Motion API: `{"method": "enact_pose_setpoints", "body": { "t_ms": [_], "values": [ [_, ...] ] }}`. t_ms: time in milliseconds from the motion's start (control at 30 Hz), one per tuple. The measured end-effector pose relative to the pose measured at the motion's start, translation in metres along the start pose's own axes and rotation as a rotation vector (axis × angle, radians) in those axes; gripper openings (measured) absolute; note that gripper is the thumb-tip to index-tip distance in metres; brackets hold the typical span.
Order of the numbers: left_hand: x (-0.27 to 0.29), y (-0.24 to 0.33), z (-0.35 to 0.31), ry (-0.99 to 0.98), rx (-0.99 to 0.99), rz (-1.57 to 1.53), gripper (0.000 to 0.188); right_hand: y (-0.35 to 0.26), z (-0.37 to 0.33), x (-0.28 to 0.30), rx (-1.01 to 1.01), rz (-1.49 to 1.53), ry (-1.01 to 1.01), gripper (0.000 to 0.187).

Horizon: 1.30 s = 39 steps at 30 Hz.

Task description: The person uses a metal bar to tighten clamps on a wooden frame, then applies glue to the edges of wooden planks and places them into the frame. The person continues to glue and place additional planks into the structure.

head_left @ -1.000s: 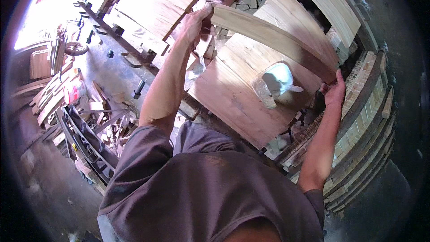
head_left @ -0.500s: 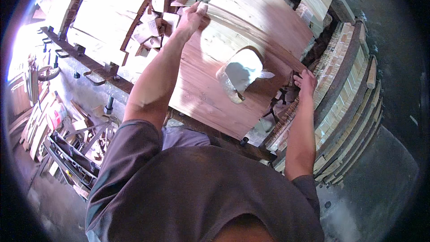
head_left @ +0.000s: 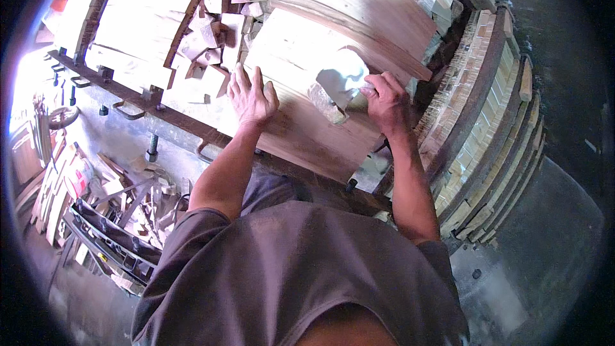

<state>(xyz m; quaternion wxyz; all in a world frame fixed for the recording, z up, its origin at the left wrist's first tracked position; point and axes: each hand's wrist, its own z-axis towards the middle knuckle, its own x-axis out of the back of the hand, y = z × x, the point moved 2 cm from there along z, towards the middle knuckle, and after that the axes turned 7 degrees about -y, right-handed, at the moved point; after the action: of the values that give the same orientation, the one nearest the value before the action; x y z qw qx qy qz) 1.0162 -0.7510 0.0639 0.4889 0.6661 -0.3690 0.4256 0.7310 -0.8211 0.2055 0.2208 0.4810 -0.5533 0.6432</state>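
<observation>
A wide pale wood panel (head_left: 320, 134) lies before me. On it stands a cut-open container (head_left: 328, 107) with a crusted rim and white contents. At its right edge my right hand (head_left: 389, 97) is closed on a pale stick-like handle (head_left: 368, 86); the tool's other end is hidden. My left hand (head_left: 253, 99) rests with spread fingers at the panel's left edge and holds nothing. Beyond the container, a long narrow wood strip (head_left: 346, 29) lies slantwise across the panel, apart from both hands.
Wood offcuts (head_left: 208, 38) are heaped left of the panel. A dark metal rail (head_left: 179, 118) with bolts and handles runs along the near side. Stacked curved wood pieces (head_left: 487, 128) stand at the right. A rack (head_left: 112, 237) and scrap wood sit at the lower left.
Both hands have let go of the long wood strip, which stays on the panel. My left hand came nearer and opened; my right moved left to the container and took the pale handle.
</observation>
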Motion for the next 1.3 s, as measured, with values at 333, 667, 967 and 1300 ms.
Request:
{"method": "enact_pose_setpoints", "body": {
  "t_ms": [333,667,967,1300],
  "values": [
    [-0.010,-0.008,0.000,0.072,-0.020,0.004,0.059,-0.014,-0.004,0.018,0.119,-0.123,0.028,0.012],
    [-0.006,-0.006,0.002,0.038,0.020,-0.001,0.059,-0.009,0.016,0.035,-0.219,0.073,0.159,0.024],
    [0.005,-0.004,0.000,0.041,0.015,-0.031,0.058,0.049,-0.020,0.047,-0.845,0.353,0.015,0.029],
    [0.004,-0.007,0.002,0.071,-0.008,-0.066,0.059,0.044,0.016,0.046,-0.707,1.607,0.293,0.026]
  ]
}}
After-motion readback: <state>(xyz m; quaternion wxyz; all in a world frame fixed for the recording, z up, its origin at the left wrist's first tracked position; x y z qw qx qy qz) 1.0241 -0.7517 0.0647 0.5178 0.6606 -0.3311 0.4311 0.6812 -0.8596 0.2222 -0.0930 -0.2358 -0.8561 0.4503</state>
